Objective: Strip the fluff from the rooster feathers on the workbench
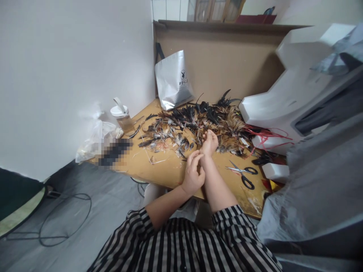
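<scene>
At desk (170, 170) middle: feathers (198, 121) in a loose heap, long axis left to right, dark ones far, brown and speckled ones near. Touching the near edge: right hand (209, 142), fingers (212, 135) curled closed; gripping a feather or not, cannot tell. Feathers straight ahead of those fingers and off to both sides. Further back, short of the feathers: left hand (193, 174), fingers bent onto the right wrist, nothing seen held. Nearer hand: the right. Rightward, apart from both hands: scissors (244, 173), flat. Leftward: jar (122, 117), plastic bag (96, 139). Behind: silver bag (172, 81), upright.
</scene>
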Demonstrator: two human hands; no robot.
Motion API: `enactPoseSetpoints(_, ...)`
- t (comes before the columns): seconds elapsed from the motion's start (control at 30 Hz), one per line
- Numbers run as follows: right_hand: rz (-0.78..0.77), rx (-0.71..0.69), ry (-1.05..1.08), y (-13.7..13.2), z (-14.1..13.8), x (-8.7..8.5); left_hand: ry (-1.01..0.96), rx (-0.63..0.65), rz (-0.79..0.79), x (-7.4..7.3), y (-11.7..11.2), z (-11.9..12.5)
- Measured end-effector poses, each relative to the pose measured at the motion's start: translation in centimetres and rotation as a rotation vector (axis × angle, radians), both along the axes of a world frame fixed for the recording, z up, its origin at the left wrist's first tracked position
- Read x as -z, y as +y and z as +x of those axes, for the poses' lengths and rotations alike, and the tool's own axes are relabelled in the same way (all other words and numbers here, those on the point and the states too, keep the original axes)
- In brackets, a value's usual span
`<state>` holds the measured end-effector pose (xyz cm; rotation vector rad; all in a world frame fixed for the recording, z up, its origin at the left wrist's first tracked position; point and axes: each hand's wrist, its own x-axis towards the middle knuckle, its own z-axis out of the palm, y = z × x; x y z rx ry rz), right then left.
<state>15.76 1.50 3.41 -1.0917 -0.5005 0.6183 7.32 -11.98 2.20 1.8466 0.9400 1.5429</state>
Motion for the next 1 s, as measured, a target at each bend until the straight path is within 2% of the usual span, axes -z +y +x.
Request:
enactPoseSetpoints(0.07,0.003,-0.026,-0.048,0.2,0.0,0.2,0.029,0.037,0.002,-0.1,-0.5,0.0)
enactPoseSetpoints(0.2,-0.028,-0.145,-0.270,0.8,0.1,0.9,0.124,0.245,0.036,-0.3,-0.4,-0.9)
enactPoseSetpoints(0.27,-0.071,-0.250,-0.446,1.1,-0.2,1.3,0.090,0.157,0.063,-0.3,1.4,-2.1)
enactPoseSetpoints(0.37,-0.162,-0.417,-0.718,1.9,-1.1,1.4,-0.078,-0.128,0.044,-0.1,6.4,-5.1)
enactPoseSetpoints(0.47,-0.237,-0.491,-0.937,2.8,-2.8,0.5,-0.259,-0.318,-0.083,0.9,11.3,-8.7)
enactPoseSetpoints(0.53,-0.272,-0.511,-1.058,3.5,-4.1,-0.4,-0.315,-0.426,-0.127,1.9,13.4,-10.7)
enactPoseSetpoints(0.63,-0.356,-0.575,-1.189,4.6,-6.3,-1.7,-0.357,-0.534,-0.138,3.6,14.6,-12.5)
enactPoseSetpoints(0.73,-0.477,-0.601,-1.251,6.0,-8.6,-2.1,-0.359,-0.542,-0.116,4.7,14.8,-12.9)
enactPoseSetpoints(0.9,-0.644,-0.555,-1.294,8.2,-12.1,-1.7,-0.325,-0.511,-0.088,5.3,15.0,-12.9)
enactPoseSetpoints(1.0,-0.653,-0.518,-1.332,8.9,-14.1,-1.1,-0.355,-0.551,-0.097,5.4,15.2,-13.2)
